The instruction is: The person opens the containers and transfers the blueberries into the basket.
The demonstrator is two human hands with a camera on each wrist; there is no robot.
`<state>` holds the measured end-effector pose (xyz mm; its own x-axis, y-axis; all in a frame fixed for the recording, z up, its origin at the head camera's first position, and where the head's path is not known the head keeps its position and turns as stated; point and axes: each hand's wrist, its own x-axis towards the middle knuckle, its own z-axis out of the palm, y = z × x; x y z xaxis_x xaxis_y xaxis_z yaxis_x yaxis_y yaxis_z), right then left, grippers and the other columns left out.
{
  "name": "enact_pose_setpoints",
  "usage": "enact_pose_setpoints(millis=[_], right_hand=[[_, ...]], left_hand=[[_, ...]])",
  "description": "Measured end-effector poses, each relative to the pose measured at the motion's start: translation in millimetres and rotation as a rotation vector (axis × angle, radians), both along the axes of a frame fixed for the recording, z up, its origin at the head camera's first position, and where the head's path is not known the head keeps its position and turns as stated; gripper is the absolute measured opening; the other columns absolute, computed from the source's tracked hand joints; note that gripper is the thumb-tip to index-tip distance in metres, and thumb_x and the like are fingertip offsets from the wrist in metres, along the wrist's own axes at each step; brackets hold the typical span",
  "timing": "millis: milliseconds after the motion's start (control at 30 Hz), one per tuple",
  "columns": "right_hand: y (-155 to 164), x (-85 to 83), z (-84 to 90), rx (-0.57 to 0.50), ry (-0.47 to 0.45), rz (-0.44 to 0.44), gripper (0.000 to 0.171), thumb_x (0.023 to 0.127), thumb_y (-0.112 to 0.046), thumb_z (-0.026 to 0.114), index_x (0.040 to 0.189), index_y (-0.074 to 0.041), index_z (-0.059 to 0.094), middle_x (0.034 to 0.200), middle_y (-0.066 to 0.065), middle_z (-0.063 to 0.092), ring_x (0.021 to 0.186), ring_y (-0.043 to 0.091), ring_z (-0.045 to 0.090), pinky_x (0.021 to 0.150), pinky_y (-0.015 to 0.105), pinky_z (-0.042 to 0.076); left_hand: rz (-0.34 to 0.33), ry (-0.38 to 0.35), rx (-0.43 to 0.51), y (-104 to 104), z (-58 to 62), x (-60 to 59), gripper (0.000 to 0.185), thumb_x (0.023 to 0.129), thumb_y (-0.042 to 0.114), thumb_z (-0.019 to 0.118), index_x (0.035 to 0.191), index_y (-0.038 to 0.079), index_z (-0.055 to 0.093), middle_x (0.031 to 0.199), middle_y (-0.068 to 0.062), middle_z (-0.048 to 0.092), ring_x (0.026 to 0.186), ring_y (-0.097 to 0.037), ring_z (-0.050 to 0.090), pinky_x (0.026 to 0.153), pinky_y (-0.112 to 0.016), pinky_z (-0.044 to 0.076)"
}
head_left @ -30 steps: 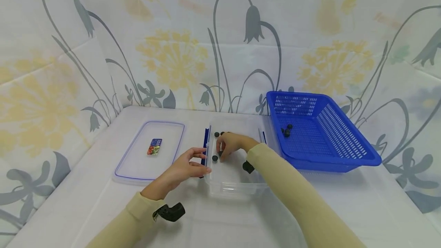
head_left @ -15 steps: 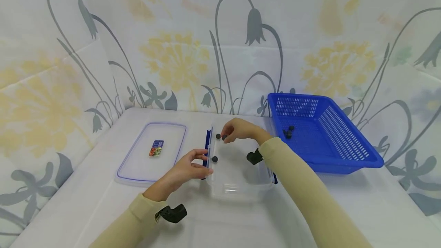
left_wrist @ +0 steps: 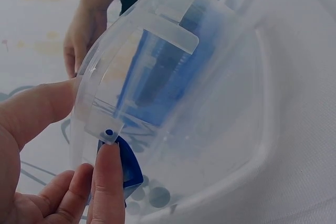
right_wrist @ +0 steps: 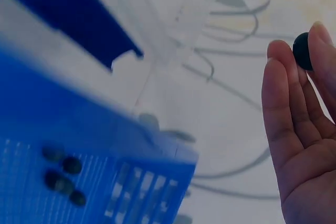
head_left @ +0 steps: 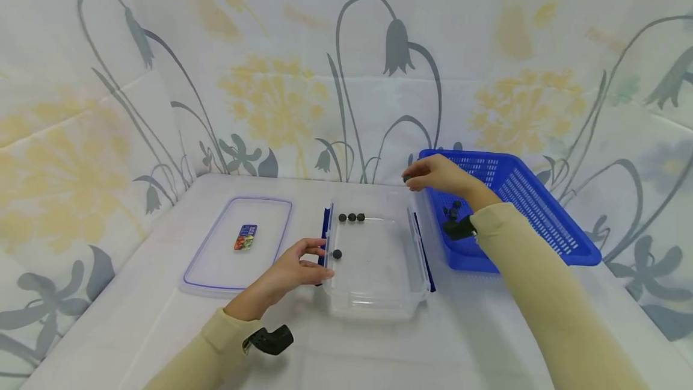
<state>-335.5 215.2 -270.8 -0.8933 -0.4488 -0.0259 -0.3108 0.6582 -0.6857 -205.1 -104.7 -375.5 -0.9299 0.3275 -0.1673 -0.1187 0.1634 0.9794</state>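
Observation:
My left hand [head_left: 316, 262] pinches the left rim of a clear plastic container [head_left: 373, 303]; the left wrist view shows thumb and fingers [left_wrist: 107, 177] on the wall by its blue latch [left_wrist: 129, 167]. Inside the container, three small black balls [head_left: 352, 217] lie in a row at the far end, and one ball [head_left: 337, 254] sits near the left wall. My right hand [head_left: 418, 178] hovers over the back left corner of the blue basket [head_left: 541, 221], pinching a black ball [head_left: 406, 179], also seen as a ball [right_wrist: 302, 51] at the fingertips.
Several black balls [head_left: 452, 209] lie in the basket; they show as balls [right_wrist: 63, 177] in the right wrist view. A clear lid [head_left: 216, 269] with a small sticker [head_left: 245, 237] lies left of the container. A floral cloth covers the table and backdrop.
My right hand rose out of the container with a black ball and moved right to the basket's corner. The left hand stayed on the container's rim.

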Motion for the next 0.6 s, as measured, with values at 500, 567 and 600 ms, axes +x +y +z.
enact_pose_setpoints(millis=[500,567,600], right_hand=[[104.9,8.2,-18.8,0.075,-0.017,-0.107,0.038,0.089,-0.018,0.064,0.117,0.006,0.057,0.112,0.021,0.059,0.106,0.038,0.053,0.092,0.054,0.041],[114.4,8.9,-24.6,0.079,-0.041,-0.104,0.038,0.088,-0.015,0.065,0.117,0.007,0.056,0.112,0.022,0.058,0.106,0.038,0.051,0.092,0.054,0.041],[118.6,9.5,-27.0,0.084,-0.049,-0.106,0.038,0.088,-0.015,0.065,0.117,0.008,0.056,0.113,0.022,0.058,0.107,0.038,0.051,0.092,0.054,0.041]], left_hand=[[0.011,-0.001,-0.013,0.9,2.6,0.4,0.067,0.079,0.010,0.074,0.136,0.003,0.039,0.123,-0.014,0.044,0.090,-0.019,0.057,0.081,-0.035,0.053],[0.011,-0.004,-0.009,1.1,2.5,0.6,0.067,0.080,0.009,0.074,0.136,0.003,0.039,0.123,-0.014,0.044,0.090,-0.019,0.057,0.081,-0.035,0.052],[0.010,-0.004,-0.008,1.1,2.5,0.6,0.067,0.080,0.009,0.074,0.136,0.003,0.039,0.123,-0.014,0.044,0.090,-0.019,0.057,0.081,-0.035,0.052]])
